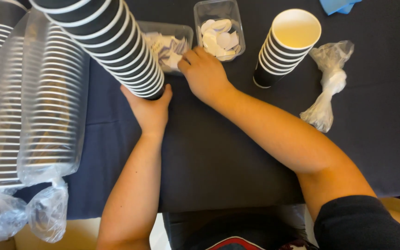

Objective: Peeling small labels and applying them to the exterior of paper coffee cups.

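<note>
Bagged cup sleeves (47, 102) at desk's left edge | left hand (150, 110) gripping tall dark cup stack (112, 41) | right hand (203, 74) pinching in paper-slip tub (170, 44) | disc tub (219, 28) untouched | short stack (285, 46), 1 empty top cup, right.

Bare forearms, a short dark sleeve (362, 222) on the right arm

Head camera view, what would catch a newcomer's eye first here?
A long stack of dark cups slants across the top left, its lower end in the left hand. The right hand reaches into a clear tray of paper bits. A shorter cup stack stands at top right.
</note>
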